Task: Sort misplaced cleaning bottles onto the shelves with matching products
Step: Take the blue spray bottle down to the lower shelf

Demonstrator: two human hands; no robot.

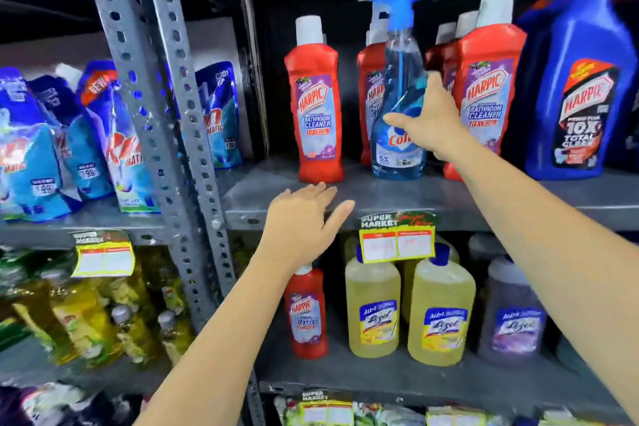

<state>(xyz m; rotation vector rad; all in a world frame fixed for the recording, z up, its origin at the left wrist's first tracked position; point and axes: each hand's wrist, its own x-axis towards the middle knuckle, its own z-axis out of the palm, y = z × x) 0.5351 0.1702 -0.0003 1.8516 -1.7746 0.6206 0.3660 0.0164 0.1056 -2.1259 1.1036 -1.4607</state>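
A clear blue Colin spray bottle [397,90] with a blue trigger stands on the upper grey shelf [380,197] among red Harpic bathroom cleaner bottles [316,104]. My right hand [428,117] is wrapped around its right side, thumb across the label. My left hand [304,221] hovers open, palm down, at the front edge of that shelf, holding nothing. On the lower shelf [415,377] a single small red Harpic bottle [306,315] stands beside yellow Lizol bottles [373,308], partly hidden behind my left wrist.
A big blue Harpic bottle [581,86] stands at the upper right. Blue detergent pouches [86,138] fill the left rack behind a perforated steel post [166,107]. A purple Lizol bottle [515,318] and price tags [397,242] sit on the shelf edges.
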